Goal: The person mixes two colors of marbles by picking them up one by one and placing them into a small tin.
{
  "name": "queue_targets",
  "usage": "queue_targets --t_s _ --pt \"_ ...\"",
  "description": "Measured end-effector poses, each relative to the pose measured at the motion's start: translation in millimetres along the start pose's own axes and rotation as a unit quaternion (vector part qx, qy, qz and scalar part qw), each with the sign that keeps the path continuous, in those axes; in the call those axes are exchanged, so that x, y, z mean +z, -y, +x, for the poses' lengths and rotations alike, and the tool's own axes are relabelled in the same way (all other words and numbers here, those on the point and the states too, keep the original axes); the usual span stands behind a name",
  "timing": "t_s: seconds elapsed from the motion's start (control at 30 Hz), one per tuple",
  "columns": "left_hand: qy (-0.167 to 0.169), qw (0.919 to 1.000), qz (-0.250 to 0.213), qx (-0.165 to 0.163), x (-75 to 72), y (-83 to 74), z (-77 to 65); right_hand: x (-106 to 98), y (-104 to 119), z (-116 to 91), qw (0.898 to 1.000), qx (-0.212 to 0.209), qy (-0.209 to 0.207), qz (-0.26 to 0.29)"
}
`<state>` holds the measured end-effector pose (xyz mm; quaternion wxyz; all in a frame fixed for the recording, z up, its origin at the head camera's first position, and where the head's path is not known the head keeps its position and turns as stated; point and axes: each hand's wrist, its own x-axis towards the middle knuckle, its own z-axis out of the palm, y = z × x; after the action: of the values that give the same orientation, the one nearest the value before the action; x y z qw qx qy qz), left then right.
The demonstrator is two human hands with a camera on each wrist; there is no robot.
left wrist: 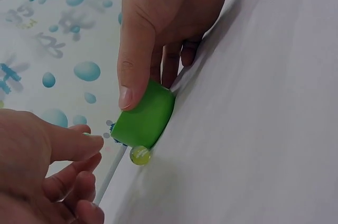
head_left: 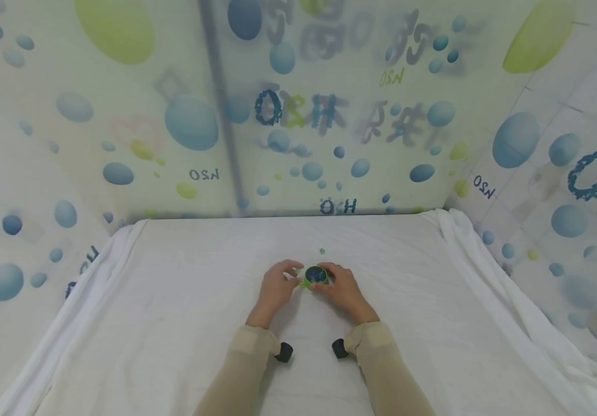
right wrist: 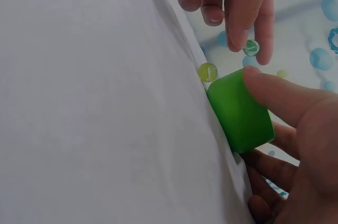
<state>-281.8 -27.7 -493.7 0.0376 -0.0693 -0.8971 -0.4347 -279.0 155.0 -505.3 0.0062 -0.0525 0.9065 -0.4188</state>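
My right hand [head_left: 345, 289] grips a small green cup [left wrist: 147, 115], thumb on one side and fingers on the other. From the head view the cup's inside looks dark, with bluish bits in it. To the cup's left is my left hand [head_left: 276, 286]; its thumb and finger pinch a clear marble with green swirls [right wrist: 252, 48], held just off the rim. A yellow-green marble [left wrist: 140, 155] lies on the white cloth right by the cup's side, and it also shows in the right wrist view.
A small green marble [head_left: 322, 251] lies on the cloth beyond the cup. White cloth [head_left: 173, 323] covers the table, bunched along its left and right edges. Bubble-printed curtains [head_left: 298, 167] rise behind and on both sides.
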Motion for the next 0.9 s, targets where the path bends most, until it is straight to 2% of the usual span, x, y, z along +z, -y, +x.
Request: queue_targets --t_s 0.43,0.9 --pt "0.011 0.9996 -0.024 0.01 -1.3 -4.1 -1.1 -0.1 -0.8 0.8 1.0 -0.002 -0.002 0.0" --pt "-0.024 0.998 -0.036 0.047 -1.2 -8.3 -0.5 0.2 -0.9 0.9 1.0 0.006 0.0 0.0"
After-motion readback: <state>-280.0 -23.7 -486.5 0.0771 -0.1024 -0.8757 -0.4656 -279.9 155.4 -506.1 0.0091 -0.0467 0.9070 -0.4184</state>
